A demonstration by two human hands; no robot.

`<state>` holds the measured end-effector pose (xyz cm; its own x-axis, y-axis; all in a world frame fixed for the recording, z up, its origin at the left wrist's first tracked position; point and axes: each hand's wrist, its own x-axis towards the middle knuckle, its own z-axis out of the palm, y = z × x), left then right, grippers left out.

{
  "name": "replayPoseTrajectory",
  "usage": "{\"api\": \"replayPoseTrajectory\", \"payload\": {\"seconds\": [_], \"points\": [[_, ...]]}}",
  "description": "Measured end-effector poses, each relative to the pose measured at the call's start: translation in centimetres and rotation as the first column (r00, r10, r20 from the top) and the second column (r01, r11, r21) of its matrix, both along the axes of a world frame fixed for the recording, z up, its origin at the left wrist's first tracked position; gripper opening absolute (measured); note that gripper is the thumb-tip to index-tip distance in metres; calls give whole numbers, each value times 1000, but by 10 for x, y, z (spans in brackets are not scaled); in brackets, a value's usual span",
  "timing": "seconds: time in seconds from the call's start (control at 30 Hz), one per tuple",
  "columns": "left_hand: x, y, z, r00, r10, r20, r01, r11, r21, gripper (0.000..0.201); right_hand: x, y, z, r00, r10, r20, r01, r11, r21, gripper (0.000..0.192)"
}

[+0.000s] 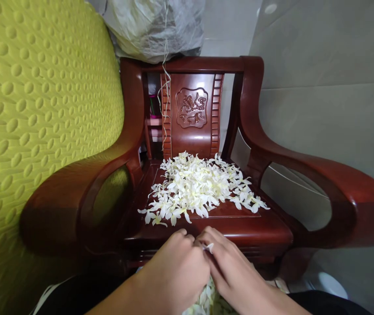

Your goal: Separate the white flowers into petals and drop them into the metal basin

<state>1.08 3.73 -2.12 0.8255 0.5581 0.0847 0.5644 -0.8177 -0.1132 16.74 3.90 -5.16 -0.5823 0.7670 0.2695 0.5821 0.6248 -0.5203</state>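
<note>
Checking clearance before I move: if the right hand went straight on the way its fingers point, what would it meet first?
The right hand points left and slightly forward, fingertips meeting the left hand around a small white flower. It would press into the left hand's fingers at once; depth beyond them is unclear.

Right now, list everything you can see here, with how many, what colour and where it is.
wooden armchair: one, dark red-brown, centre, carved panel in its back.
loose flowers: one pile, too many to count, white, spread on the chair seat.
strung flowers: one cluster, white, bottom centre under the hands, partly hidden.
single flower: one, white, pinched between the fingertips of both hands.
cushion: one, yellow-green with raised bumps, fills the left side.
plastic bag: one, translucent grey-white, behind the top of the chair back.
strings: a few, pale, hanging from the bag down the chair back.
wall: pale grey, right.
left hand: one, bottom centre, fingertips on the flower.
right hand: one, bottom centre, fingertips on the flower.
</note>
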Motion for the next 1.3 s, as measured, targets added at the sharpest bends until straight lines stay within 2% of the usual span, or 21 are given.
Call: {"api": "replayPoseTrajectory", "payload": {"seconds": [0.07,0.13,0.27,0.33,0.43,0.53,0.63,0.7,0.77,0.83,0.9,0.93,1.0,1.03,1.3], "points": [[-1,1,2,999,-2,41,-1,999,50,15,1,2,4,998,8,-62,-11,999,-48,21],[-2,3,5,992,52,113,-62,994,88,17,3,7,9,992,12,-130,-23,996,-86,18],[-5,11,17,914,313,257,-338,939,57,24,12,19,24,966,-66,-251,43,994,-97,13],[-8,14,23,882,376,284,-388,922,-17,27,17,23,32,958,-86,-273,64,994,-87,13],[-10,13,26,869,402,289,-391,915,-99,28,19,23,36,974,-30,-223,11,997,-83,12],[-9,11,22,861,434,264,-419,901,-115,30,18,20,34,989,-2,-146,-8,998,-69,14],[-10,12,21,842,482,244,-470,876,-107,31,18,18,30,994,-60,-96,57,998,-31,16],[-13,14,22,820,520,238,-515,853,-88,32,20,20,29,988,-127,-89,127,992,-3,23],[-16,15,22,828,508,240,-497,861,-107,33,23,23,27,979,-178,-102,182,983,32,35],[-17,16,22,873,427,236,-392,902,-183,33,26,25,27,982,-168,-91,174,982,73,45],[-17,15,21,911,342,231,-291,929,-229,32,27,25,28,995,-96,-26,98,989,112,43],[-17,14,20,921,319,223,-270,936,-227,31,28,25,28,998,-56,19,53,991,124,35],[-15,12,19,930,304,206,-266,944,-192,29,27,22,29,996,-3,90,-8,992,125,15],[-14,11,19,934,298,198,-265,947,-180,28,26,21,30,994,10,106,-22,993,119,13],[-9,7,24,924,333,185,-309,939,-150,25,21,18,30,997,-20,78,11,995,104,15]]}}
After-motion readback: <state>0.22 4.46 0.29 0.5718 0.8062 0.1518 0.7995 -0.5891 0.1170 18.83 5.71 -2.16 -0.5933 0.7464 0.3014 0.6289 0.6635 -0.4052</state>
